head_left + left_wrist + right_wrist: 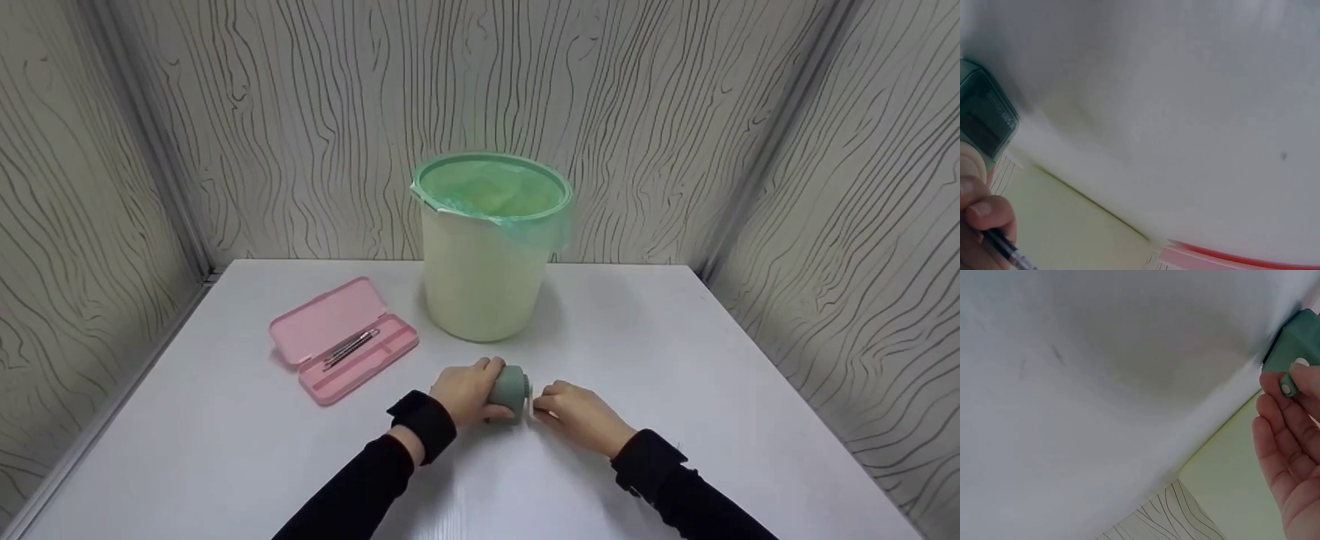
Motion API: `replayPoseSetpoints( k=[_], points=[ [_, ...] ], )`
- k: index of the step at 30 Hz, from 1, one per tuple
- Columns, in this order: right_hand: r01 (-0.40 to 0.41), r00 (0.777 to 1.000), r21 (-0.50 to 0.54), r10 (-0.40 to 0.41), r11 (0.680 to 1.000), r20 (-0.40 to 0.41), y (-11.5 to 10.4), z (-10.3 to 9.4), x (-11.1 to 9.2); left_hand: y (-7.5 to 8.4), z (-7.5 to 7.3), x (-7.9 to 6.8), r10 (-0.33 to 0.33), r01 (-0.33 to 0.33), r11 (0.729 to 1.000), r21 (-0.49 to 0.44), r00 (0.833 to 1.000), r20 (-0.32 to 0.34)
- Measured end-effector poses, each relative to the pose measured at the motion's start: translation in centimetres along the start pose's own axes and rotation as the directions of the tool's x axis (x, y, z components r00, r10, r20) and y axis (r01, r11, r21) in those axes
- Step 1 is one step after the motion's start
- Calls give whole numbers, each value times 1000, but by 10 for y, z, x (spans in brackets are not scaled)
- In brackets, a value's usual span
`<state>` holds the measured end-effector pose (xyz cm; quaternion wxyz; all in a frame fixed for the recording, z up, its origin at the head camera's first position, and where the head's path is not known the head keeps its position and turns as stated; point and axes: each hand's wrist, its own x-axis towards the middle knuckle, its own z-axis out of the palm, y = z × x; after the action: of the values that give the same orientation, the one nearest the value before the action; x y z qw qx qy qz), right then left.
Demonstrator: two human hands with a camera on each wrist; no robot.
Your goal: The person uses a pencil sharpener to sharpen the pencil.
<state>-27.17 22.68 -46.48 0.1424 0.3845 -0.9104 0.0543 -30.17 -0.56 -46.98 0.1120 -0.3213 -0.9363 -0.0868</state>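
Note:
A green hand-crank pencil sharpener (508, 391) lies over the white table, with a dark see-through window facing my left wrist view. My left hand (463, 391) grips the sharpener's left part, thumb and fingers on its body. In the left wrist view, fingers of that hand curl round a dark pencil (1000, 244) with a silvery end pointing away from the sharpener; its other end is hidden. My right hand (583, 415) is at the crank side. Its thumb and index finger pinch the small green crank knob (1288, 385), while the other fingers extend loosely.
A pale bucket (484, 277) with a green rim and a thin bag liner stands behind the hands. To the left lies an opened pink pencil case (328, 319) with several patterned pencils (351, 349) in its tray. Patterned panels (315, 135) enclose the table's back and sides.

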Motion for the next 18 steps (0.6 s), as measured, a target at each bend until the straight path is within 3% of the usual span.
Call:
replayPoseSetpoints(
  k=[9,18],
  points=[
    [11,995,-15,-12,1000,-94,-4,-21,-4,1,-1,1,10,-10,1000,-7,1000,-4],
    [0,985,-28,-5,1000,-170,4,-33,8,1,0,1,19,-19,1000,16,1000,-8]
  ],
)
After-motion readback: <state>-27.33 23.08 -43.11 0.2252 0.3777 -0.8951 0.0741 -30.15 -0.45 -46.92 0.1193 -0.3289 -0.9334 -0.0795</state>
